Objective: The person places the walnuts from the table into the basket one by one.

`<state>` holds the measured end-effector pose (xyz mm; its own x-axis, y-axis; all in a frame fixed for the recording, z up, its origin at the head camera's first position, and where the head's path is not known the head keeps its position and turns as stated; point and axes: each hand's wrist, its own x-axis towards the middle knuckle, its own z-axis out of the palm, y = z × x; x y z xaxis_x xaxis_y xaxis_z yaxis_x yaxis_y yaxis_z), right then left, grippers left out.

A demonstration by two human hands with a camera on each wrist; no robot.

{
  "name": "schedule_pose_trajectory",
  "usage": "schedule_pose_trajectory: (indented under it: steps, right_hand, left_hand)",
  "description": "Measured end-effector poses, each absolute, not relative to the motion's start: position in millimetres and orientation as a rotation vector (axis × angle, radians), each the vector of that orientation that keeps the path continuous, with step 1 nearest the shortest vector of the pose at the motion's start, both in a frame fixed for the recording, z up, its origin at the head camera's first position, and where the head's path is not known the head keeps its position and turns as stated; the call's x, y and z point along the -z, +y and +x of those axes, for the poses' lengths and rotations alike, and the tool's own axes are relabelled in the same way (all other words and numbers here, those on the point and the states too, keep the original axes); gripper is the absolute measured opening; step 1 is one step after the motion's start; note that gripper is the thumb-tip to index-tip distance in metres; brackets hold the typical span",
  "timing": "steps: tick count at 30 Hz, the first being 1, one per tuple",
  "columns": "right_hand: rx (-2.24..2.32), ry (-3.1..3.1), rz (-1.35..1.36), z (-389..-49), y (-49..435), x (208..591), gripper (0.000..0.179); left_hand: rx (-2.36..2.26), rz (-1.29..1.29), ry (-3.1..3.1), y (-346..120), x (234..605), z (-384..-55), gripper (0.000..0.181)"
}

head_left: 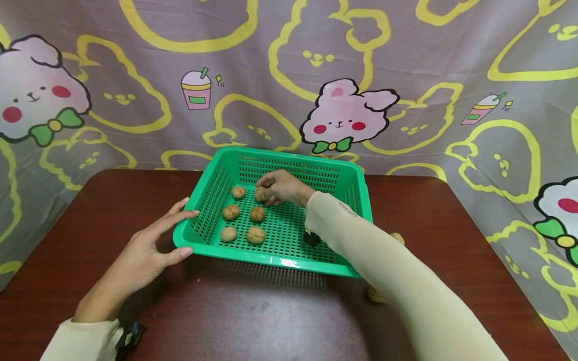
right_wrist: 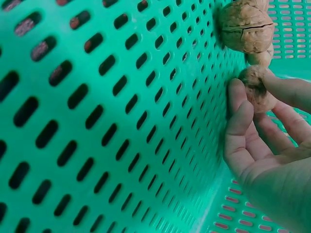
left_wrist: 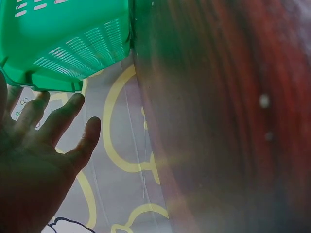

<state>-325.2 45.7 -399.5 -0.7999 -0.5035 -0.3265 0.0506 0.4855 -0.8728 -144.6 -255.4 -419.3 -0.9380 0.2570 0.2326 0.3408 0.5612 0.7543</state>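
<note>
A green plastic basket (head_left: 271, 258) with slotted walls stands on the table, several walnuts lying in its left half in two rough columns. Inside it, my right hand (head_left: 285, 187) pinches a walnut (head_left: 260, 194) at the far end of the second column; the right wrist view shows fingers and thumb round this walnut (right_wrist: 260, 90), low against the basket floor. Another walnut (right_wrist: 247, 28) with a dark seam sits close by. At the basket's left rim my left hand (head_left: 149, 250) touches the edge with fingers spread and fairly straight; in the left wrist view its fingertips meet the rim.
A dark red-brown table (head_left: 253, 311) carries the basket. Right of the basket, partly behind my right sleeve, lie a walnut (head_left: 376, 295) and another walnut (head_left: 397, 238). A patterned curtain (head_left: 253, 75) hangs behind the table's far edge.
</note>
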Motion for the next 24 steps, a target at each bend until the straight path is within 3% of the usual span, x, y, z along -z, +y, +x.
schedule_pose_trajectory:
  steps: [24]
  right_hand:
    - [1.23,2.228,-0.426,-323.0,47.9,395.3,0.04]
  left_hand:
    - [1.345,-0.505,-2.716,-255.0,416.6,-144.1,0.071]
